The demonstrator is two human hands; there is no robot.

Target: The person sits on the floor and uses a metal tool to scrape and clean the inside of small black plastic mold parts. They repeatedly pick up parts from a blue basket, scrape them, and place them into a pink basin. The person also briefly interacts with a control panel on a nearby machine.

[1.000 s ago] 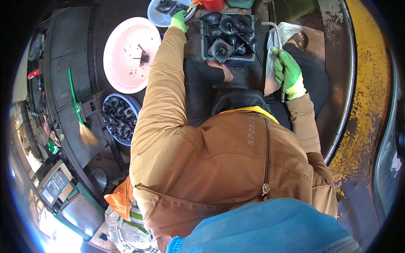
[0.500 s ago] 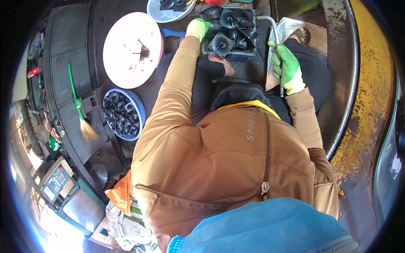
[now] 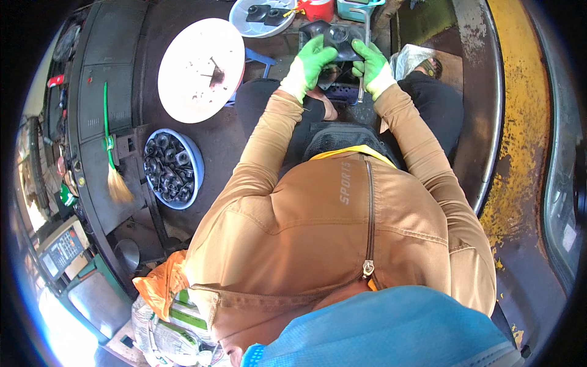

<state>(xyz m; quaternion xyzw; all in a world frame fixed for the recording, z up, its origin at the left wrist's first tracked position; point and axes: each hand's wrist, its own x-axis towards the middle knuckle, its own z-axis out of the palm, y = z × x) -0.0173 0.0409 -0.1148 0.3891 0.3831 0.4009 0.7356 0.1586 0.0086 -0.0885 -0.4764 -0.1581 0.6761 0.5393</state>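
Observation:
Both my hands, in green-and-white gloves, are raised over the crate in front of me. My left hand (image 3: pixel 310 66) grips the left end of a black molded rubber part (image 3: pixel 338 38), which has rounded humps on a flat base. At the part's right end is my right hand (image 3: pixel 372 66), closed around a bent metal rod (image 3: pixel 367 25) that stands upright with its hooked end at the top. Whether the right fingers also pinch the part is hard to tell. Below, the crate (image 3: pixel 343 93) is mostly hidden by the hands and the part.
To the left, a blue basin (image 3: pixel 199 160) is full of black molded parts, and a large white round tray (image 3: pixel 183 52) carries small dark scraps. A pale basket (image 3: pixel 239 25) with black pieces, a red container (image 3: pixel 319 10) and a teal box (image 3: pixel 351 11) stand beyond. A yellow worn metal surface (image 3: pixel 523 140) runs along the right.
My left hand has come out of the crate with a black rubber part and moved right. My right hand, still with the rod, has moved left to meet it.

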